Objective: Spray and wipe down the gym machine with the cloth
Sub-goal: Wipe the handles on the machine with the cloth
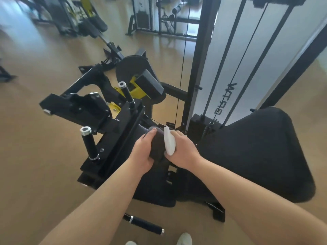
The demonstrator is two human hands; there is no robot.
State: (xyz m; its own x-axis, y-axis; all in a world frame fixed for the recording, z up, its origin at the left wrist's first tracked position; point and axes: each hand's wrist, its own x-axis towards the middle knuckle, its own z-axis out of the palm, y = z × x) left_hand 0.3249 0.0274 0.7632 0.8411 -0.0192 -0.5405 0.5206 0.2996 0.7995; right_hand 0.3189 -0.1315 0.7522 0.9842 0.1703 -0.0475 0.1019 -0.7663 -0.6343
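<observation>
- Left hand is curled round a bunched-up dark grey cloth, thumb over the top, so it's clamped on that and nothing else.
- Right hand is right against it, fingers wrapped round a small white spray bottle. The bottle is pressed up to the cloth, sandwiched between the two hands. Can't tell which way the nozzle faces.
- Both hands hang together just over the black frame of the gym machine. Can't say if the cloth is touching metal.
- Just right of the hands is the big dark pad. Off to the left a black handle with a chrome cap sticks up.
- Beyond the hands a thin cable runs up, and the weight stack sits just past the right hand.
- My read: this looks like wetting the cloth, or getting set to spray, with the wiping itself yet to do.
- What could go wrong:
  - With the nozzle this tight to the cloth, a squeeze could hit the left hand's fingers instead.
  - A wide spray could mist the cable and weight stack, or drip onto the tan floor and leave it slippery.
  - The cloth is balled up, so wiping like that would only touch a small patch and skip the frame's corners.
  - A hurried swipe left could knock knuckles on that handle.
</observation>
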